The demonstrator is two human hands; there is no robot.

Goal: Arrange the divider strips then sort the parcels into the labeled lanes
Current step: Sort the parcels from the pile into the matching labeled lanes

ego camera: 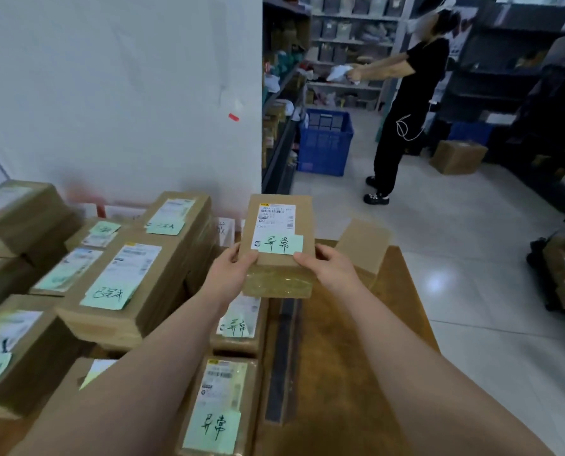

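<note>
Holding one parcel (276, 232) up with both hands: left hand (233, 268) and right hand (327, 268) each grip a near corner, thumbs on top. It's lifted above the counter (340, 340), and its long axis runs near to far.

Its green note (281, 244) matches the notes on two parcels lying below, one just under the hands (238, 324) and one nearer (220, 419). That makes three of that kind, counting the held one. They lie in a row just left of the single dark divider strip (282, 363), which also runs near to far.

So my guess is the parcel goes down and slightly left, on the left hand's side, without turning.

Further left there's a pile of at least six parcels (120, 284) with different notes. A small plain box (361, 245) sits at the far right.
</note>
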